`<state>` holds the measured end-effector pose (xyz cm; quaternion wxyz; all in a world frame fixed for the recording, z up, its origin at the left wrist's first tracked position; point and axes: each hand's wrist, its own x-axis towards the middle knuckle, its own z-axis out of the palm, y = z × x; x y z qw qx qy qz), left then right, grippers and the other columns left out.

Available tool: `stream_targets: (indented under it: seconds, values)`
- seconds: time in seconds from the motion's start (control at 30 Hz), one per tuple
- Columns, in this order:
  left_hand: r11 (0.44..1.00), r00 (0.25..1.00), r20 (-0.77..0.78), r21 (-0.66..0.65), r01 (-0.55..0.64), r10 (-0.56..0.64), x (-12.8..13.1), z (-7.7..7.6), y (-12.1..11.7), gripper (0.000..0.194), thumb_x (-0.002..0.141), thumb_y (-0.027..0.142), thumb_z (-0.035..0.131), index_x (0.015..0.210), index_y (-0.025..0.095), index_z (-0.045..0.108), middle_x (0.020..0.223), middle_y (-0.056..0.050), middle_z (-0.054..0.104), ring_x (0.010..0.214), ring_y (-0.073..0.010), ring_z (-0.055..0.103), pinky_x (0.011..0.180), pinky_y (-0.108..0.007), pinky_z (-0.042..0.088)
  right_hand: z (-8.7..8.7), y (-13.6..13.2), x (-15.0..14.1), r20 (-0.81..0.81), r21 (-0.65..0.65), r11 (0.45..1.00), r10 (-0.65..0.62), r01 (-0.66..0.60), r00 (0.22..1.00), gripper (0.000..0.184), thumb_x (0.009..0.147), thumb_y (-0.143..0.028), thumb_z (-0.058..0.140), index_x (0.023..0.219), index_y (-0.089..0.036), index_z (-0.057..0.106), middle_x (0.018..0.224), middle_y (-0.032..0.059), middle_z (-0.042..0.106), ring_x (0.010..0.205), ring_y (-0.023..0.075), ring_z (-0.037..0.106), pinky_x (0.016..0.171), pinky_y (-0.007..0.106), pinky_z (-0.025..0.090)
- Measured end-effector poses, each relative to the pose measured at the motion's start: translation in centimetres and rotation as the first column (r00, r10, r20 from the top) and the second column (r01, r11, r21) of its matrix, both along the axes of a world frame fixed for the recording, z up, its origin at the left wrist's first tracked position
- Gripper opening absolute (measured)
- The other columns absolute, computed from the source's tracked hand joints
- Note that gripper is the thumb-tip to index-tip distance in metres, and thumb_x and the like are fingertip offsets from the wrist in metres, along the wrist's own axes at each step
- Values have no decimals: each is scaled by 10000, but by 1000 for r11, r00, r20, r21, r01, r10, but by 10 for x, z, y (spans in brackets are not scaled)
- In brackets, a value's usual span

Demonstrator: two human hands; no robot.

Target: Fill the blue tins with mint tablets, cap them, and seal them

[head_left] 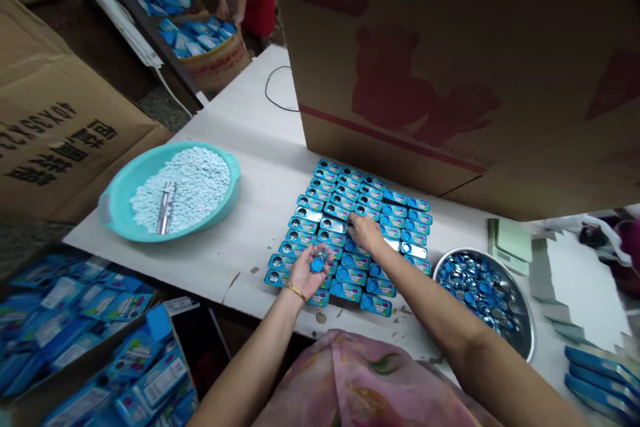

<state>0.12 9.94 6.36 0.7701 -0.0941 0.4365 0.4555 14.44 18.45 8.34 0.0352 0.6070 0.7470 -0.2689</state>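
Observation:
Rows of small blue rectangular tins [345, 289] lie side by side on the white table. Some show a dark round opening at one end; others have a blue disc there. My left hand [306, 273], palm up and fingers curled, holds a few small round metal caps [317, 261], blue and silver, over the front-left rows. My right hand [365, 232] reaches down onto the middle of the rows with its fingertips pressed together at a tin. What it pinches, if anything, is hidden. A steel bowl [531, 340] of similar loose caps stands to the right.
A turquoise basin [113, 213] of pale tablets with a metal tube [165, 208] stands left. A large carton [400, 67] walls the back. Boxes of blue packs [145, 373] sit lower left. Card stacks [585, 287] lie right. Another person's hands [231, 12] reach into a far carton.

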Motion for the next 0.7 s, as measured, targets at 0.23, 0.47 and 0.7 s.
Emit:
stream_targets:
  seconds: [0.23,0.47,0.7]
  values:
    - [998,999,-3,23,-50,50,16,-6,4,110,775,233,440,758,157,517,640,16,533,501,-60,489,414,-179,372,7,-35,-11,-265,128,894,448,-429,854,223,771,-263,486,977,-248,570,915,16,570,879,141,511,723,223,377]
    - [998,998,13,-9,62,-61,22,-7,6,110,734,255,513,721,145,510,579,13,500,477,-65,476,358,-157,304,2,-34,1,-284,122,895,445,-429,849,190,751,-185,481,899,-196,600,874,28,586,815,134,527,694,215,380]
    - [988,986,72,51,147,-150,18,-5,15,222,719,145,487,932,116,544,817,-91,589,690,-127,574,449,-168,404,-7,9,22,16,84,991,-109,108,994,218,801,-250,426,978,-195,542,896,41,605,857,159,542,701,232,381]
